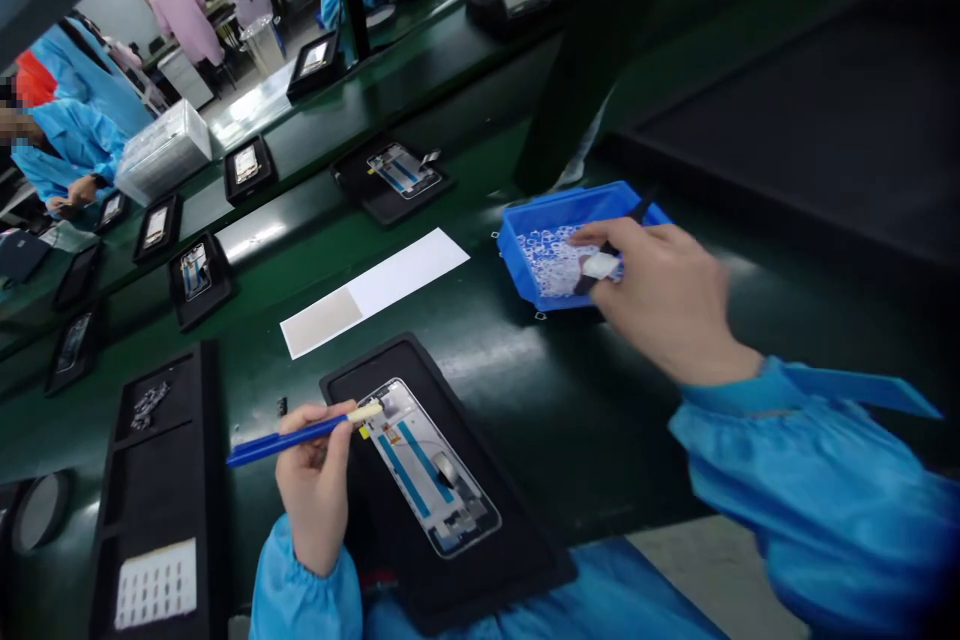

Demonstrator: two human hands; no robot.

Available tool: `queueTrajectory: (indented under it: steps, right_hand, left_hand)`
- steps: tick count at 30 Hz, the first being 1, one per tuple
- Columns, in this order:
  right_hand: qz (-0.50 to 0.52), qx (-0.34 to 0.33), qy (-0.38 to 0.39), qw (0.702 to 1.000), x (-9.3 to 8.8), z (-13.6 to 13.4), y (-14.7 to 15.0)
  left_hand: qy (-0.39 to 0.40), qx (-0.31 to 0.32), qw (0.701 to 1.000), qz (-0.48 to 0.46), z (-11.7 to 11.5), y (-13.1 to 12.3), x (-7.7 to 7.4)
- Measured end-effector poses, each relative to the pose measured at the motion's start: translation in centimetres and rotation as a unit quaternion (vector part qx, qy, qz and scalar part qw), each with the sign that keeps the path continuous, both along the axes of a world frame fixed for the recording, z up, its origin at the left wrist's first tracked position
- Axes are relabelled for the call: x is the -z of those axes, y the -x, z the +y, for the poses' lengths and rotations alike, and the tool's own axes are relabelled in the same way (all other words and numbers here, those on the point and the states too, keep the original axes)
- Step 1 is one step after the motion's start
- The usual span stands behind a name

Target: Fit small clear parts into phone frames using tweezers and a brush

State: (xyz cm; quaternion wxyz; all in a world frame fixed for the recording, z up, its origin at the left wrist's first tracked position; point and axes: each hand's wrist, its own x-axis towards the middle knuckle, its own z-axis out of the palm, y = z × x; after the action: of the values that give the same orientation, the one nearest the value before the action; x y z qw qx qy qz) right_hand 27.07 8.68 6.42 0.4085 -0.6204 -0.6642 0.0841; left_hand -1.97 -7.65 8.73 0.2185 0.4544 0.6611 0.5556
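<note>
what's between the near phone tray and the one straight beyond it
In the head view, a white and beige strip lies there, on the green table.

The long dark-green worktop is smooth and glossy, with pale streaks of reflected light. The flat black rectangular tray looks matt — a dull contrast to the shiny, metallic-looking rim of the silver-edged phone frame. The open blue bin and slim blue pen-shaped tool look like smooth plastic. The long white strip resembles smooth paper or card; the bright-blue sleeve is cloth — wrinkled, gathered.
</note>
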Motion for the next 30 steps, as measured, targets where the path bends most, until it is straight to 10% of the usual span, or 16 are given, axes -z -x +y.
queueTrajectory:
  steps: [5,11,30]
  right_hand:
    - [0.03,-0.139,-0.033,0.989,0.5,-2.3,4.0]
    - [0.051,-0.419,0.039,0.906,2.4,-4.6,11.1]
    - [0.044,-0.438,0.096,0.893,3.3,-5.2,11.3]
  left_hand:
    - [0.041,0.041,0.976,0.209,0.8,0.3,1.5]
    - [0.046,0.085,0.95,0.298,2.1,0.0,1.9]
    - [0.13,0.151,0.925,0.322,3.7,-0.2,0.3]
